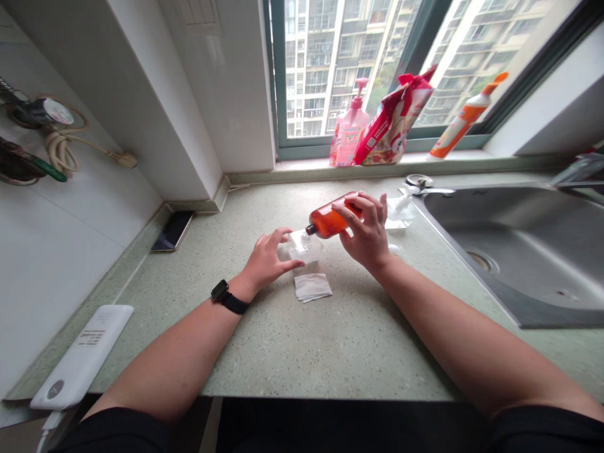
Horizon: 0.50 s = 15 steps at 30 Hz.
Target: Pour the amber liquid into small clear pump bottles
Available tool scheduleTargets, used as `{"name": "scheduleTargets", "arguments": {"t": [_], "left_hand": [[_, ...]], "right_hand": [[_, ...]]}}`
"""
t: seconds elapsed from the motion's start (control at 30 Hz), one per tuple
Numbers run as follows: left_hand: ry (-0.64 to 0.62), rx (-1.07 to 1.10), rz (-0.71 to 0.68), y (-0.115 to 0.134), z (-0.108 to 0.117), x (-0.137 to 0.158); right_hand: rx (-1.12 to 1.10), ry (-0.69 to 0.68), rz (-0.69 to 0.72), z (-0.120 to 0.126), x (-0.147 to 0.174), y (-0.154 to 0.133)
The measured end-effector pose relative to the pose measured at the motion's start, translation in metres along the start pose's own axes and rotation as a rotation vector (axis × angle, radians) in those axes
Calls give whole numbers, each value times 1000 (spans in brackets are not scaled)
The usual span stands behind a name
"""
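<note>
My right hand (367,233) grips an amber bottle (325,217), tilted so that its uncapped black-rimmed mouth points down and left. That mouth sits right at the neck of a clear bottle (306,250) on the counter. My left hand (270,258), with a black watch on the wrist, curls its thumb and fingers around the clear bottle. A folded white tissue (313,287) lies in front of it. Beyond my right hand lies a whitish pump top (402,206), partly hidden. Any liquid level in the clear bottle is hard to make out.
A steel sink (472,251) is set in at the right. On the windowsill stand a pink pump bottle (348,135), a red bag (396,119) and an orange-and-white bottle (460,123). At left lie a phone (172,231) and a white power bank (85,352) with a cable.
</note>
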<state>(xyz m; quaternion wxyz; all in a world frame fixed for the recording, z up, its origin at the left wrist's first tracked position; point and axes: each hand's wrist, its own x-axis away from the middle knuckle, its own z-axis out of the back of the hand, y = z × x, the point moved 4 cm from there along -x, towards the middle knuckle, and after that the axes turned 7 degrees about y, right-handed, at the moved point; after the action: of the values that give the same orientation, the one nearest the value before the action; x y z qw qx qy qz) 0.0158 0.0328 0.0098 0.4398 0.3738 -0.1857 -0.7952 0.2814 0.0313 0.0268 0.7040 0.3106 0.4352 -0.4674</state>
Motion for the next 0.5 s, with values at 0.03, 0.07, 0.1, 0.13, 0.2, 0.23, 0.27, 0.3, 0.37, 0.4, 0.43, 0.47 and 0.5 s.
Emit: {"name": "scheduleTargets", "arguments": {"t": [0.03,0.07,0.1,0.13,0.2,0.23,0.27,0.3,0.37,0.4,0.43,0.47,0.5], "left_hand": [[1,-1,-3,0,0,0],[3,-1,-6,0,0,0],[5,-2,-10,0,0,0],[7,-3,-13,0,0,0],[11,-4,-18,0,1,0],[13,-5,-20,0,1,0],[14,-5,-22,0,1,0],[14,-4,-23,0,1,0],[12,-3,-24,0,0,0],[11,-2,-25,0,0,0],[12,-1,-25,0,0,0],[13,1,-27,0,0,0],[13,2,-27,-1,0,0]], "right_hand": [[-6,6,3,0,0,0],[-11,13,9,0,0,0],[-14,17,14,0,0,0],[-15,19,17,0,0,0],[-11,15,18,0,0,0],[-10,12,16,0,1,1],[-9,8,15,0,1,1],[-8,6,15,-1,1,2],[-7,6,18,-1,1,2],[-5,6,19,-1,1,2],[-2,5,20,-1,2,3],[0,5,19,-2,2,3],[1,5,18,-2,2,3]]}}
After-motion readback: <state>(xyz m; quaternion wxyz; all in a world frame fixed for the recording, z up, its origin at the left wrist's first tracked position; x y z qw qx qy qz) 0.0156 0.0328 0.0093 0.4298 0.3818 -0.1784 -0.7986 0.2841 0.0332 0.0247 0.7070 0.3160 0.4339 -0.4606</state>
